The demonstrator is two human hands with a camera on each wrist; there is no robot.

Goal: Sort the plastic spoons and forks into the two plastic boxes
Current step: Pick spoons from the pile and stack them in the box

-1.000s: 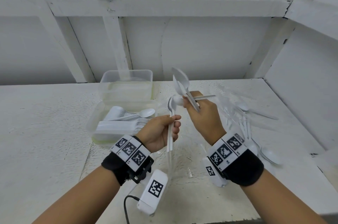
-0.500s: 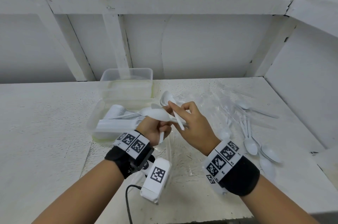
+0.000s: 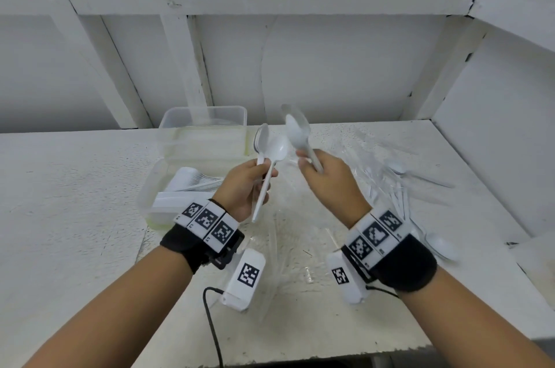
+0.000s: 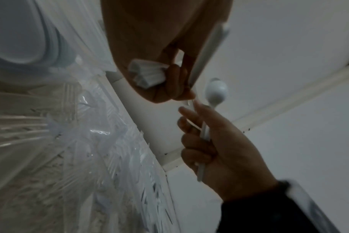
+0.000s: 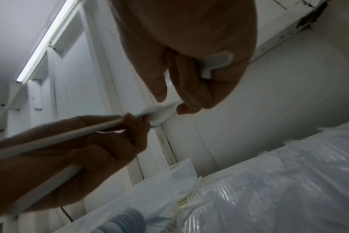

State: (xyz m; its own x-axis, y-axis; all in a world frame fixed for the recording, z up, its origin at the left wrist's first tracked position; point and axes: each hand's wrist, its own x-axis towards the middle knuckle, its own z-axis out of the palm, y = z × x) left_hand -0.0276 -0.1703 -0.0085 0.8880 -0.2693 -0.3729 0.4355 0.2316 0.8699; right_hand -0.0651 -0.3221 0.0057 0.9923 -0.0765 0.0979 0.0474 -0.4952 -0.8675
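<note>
My left hand (image 3: 264, 178) grips the handles of two white plastic spoons (image 3: 277, 151), bowls up, above the table. Just to its right, my right hand (image 3: 306, 160) grips another small bunch of white spoons (image 3: 297, 130), also upright; the hands are a little apart. In the left wrist view the left hand (image 4: 169, 88) holds the handle ends (image 4: 147, 75). The right wrist view has the right hand (image 5: 181, 94) closed round a handle end (image 5: 217, 61). The near clear box (image 3: 147, 187) holds stacked spoons. The far clear box (image 3: 204, 115) stands behind it; its contents are unclear.
Loose white spoons (image 3: 399, 169) lie on the right side of the white table (image 3: 60, 217), with more by my right wrist (image 3: 441, 247). Clear plastic wrapping and clear cutlery (image 3: 288, 241) cover the table's middle. White walls close in the back and right.
Half a second ago both hands were together low by the near box. They have risen and drawn apart; the left hand now shows two spoon bowls instead of one.
</note>
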